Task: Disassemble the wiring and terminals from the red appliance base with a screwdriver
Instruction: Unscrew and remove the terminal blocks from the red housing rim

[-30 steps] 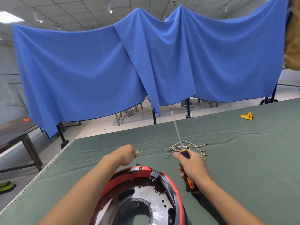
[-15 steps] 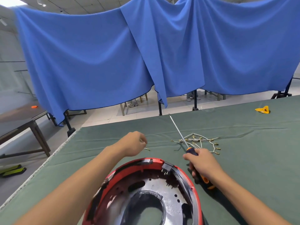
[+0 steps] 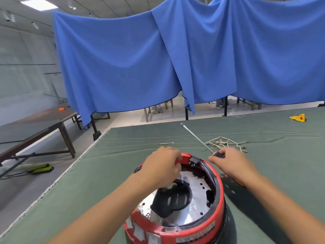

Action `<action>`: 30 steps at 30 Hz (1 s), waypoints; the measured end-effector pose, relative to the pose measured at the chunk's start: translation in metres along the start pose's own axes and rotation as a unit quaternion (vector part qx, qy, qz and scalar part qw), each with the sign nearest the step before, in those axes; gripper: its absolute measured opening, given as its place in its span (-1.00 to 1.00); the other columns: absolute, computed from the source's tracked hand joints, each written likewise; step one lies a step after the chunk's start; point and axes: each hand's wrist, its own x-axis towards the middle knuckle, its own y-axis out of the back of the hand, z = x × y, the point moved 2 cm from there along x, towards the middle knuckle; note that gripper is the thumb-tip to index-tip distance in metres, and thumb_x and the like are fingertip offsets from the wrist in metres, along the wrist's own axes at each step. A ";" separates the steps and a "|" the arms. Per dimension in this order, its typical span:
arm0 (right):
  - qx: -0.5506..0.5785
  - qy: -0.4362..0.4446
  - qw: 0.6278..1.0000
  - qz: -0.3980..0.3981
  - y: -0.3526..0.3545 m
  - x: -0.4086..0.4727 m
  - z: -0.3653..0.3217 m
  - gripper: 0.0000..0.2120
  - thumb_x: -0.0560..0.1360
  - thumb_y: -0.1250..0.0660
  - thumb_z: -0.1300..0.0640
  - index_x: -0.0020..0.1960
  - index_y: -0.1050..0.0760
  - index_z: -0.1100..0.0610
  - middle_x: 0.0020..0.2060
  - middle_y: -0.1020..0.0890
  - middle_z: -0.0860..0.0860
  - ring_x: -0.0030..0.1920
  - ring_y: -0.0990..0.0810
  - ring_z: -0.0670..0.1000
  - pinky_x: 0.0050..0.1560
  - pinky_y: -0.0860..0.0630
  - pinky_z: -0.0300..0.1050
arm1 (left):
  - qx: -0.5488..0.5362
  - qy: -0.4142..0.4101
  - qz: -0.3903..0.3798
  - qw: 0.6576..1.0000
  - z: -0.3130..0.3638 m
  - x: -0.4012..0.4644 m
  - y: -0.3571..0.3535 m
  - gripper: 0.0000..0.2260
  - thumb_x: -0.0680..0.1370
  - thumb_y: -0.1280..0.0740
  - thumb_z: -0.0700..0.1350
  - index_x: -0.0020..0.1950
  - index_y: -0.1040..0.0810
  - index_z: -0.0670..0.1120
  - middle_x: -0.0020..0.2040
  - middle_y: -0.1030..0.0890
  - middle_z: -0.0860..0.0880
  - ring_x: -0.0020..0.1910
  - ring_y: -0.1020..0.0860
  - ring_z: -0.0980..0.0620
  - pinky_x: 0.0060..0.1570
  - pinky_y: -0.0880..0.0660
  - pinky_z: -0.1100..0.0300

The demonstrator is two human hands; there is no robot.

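The red appliance base (image 3: 202, 228) lies upside down on the green table, its silver inner plate (image 3: 197, 191) and a black part showing. My left hand (image 3: 161, 166) grips the far rim of the base. My right hand (image 3: 232, 164) holds a screwdriver (image 3: 197, 138) by its orange and black handle, the long shaft pointing away to the upper left. A black terminal block (image 3: 194, 160) sits on the rim between my hands. A bundle of removed white wires with terminals (image 3: 226, 143) lies beyond my right hand. A single loose wire (image 3: 165, 143) lies beyond my left hand.
The green cloth table (image 3: 123, 155) ends at its left edge, with floor below. A yellow object (image 3: 298, 118) lies at the far right of the table. A blue curtain (image 3: 175, 59) hangs behind. A dark table (image 3: 35, 127) stands to the left.
My left hand let go of the single wire on the cloth and came back onto the base rim. My right hand with the screwdriver moved closer to the base. The view tilted down.
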 end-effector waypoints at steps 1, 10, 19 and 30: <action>-0.080 -0.001 0.997 0.017 0.000 -0.004 0.002 -0.78 0.47 -0.33 -0.10 -0.13 -0.53 0.07 -0.17 -0.65 0.07 -0.14 -0.62 0.12 -0.14 -0.51 -0.10 | -0.001 0.003 0.009 1.000 0.002 0.002 -0.005 -0.73 0.55 -0.17 -0.14 0.21 -0.51 -0.03 0.16 -0.50 0.00 0.19 -0.41 -0.03 0.11 -0.42 0.06; -0.187 0.004 0.981 0.055 0.009 -0.014 0.016 -0.82 0.50 -0.28 -0.05 -0.07 -0.55 0.05 -0.03 -0.64 0.03 0.08 -0.54 0.11 -0.11 -0.43 -0.11 | 0.035 -0.012 0.072 0.997 0.002 0.015 -0.030 -0.65 0.55 -0.16 -0.14 0.33 -0.41 0.01 0.29 -0.48 0.06 0.26 -0.39 0.01 0.22 -0.27 0.15; -0.138 0.152 0.978 -0.041 0.000 -0.020 -0.062 -0.64 0.35 -0.35 -0.25 0.00 -0.52 -0.03 -0.08 -0.62 -0.08 0.00 -0.58 0.01 -0.09 -0.48 -0.09 | 0.029 -0.017 0.045 0.998 -0.004 0.015 -0.037 -0.51 0.51 -0.18 -0.12 0.45 -0.28 0.10 0.42 -0.36 0.10 0.39 -0.27 0.04 0.35 -0.11 0.11; -0.365 0.204 0.908 0.034 -0.034 -0.005 -0.074 -0.78 0.50 -0.27 0.11 0.11 -0.52 0.14 0.08 -0.60 0.11 0.12 -0.58 0.19 -0.08 -0.40 -0.07 | 0.107 0.022 -0.039 0.993 0.002 0.029 -0.025 -0.67 0.54 -0.25 -0.07 0.31 -0.37 0.01 0.25 -0.47 -0.03 0.28 -0.36 -0.11 0.22 -0.27 -0.17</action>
